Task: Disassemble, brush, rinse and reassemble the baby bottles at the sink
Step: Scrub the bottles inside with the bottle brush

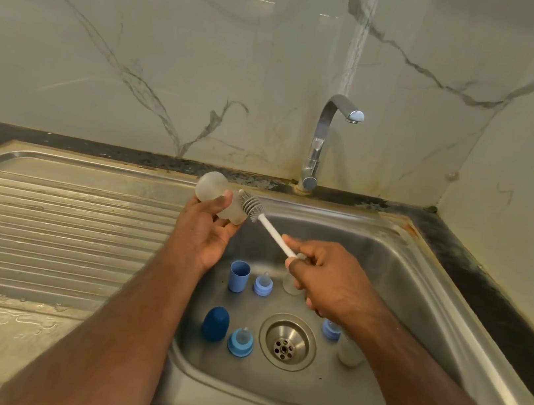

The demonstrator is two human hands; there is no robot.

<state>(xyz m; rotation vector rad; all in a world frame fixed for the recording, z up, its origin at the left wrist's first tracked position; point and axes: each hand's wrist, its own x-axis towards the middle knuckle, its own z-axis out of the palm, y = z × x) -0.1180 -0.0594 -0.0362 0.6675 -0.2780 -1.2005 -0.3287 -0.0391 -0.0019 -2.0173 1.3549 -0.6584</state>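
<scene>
my left hand (200, 232) grips the frosted bottle (212, 190) above the sink (418, 294) edge; my right hand (327, 277) fingers pinch the brush (253, 205) handle, bristles at the bottle mouth.

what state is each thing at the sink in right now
left hand: grips frosted bottle
frosted bottle: held sideways, cap off
right hand: grips brush handle
brush: bristles at bottle mouth
tap: no water running
dark blue cap: standing in basin
drain: unplugged
</scene>
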